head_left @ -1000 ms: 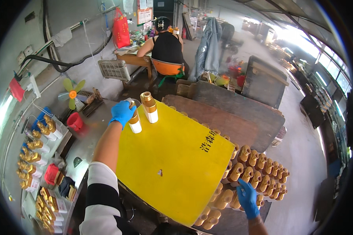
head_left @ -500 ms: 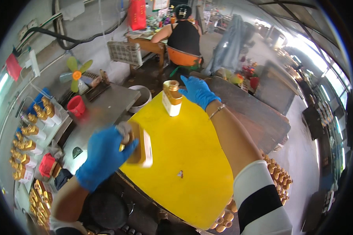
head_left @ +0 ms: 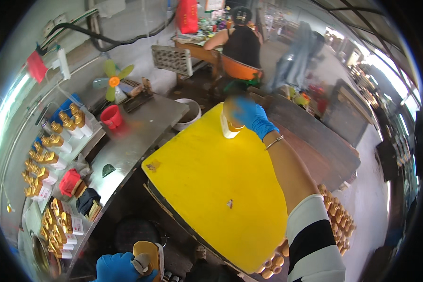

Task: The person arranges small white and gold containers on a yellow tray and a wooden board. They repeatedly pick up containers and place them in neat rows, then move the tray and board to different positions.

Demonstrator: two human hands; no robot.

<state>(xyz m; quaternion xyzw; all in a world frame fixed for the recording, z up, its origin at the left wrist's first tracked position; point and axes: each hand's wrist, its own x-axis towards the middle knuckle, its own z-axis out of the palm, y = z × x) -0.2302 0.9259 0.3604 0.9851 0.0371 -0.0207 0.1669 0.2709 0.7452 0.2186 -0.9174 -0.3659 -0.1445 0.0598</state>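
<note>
Moving bottles off yellow board [head_left: 211,188]. Right hand [head_left: 249,115] clamped on gold-capped bottle [head_left: 229,128] at board's far edge; left hand [head_left: 120,268] grips second bottle [head_left: 148,256] low near body. Next, probably: lift far bottle clear, keeping it upright.

yellow board [head_left: 211,188] | blue gloves (both hands) | striped sleeve [head_left: 315,244] black-white
</note>
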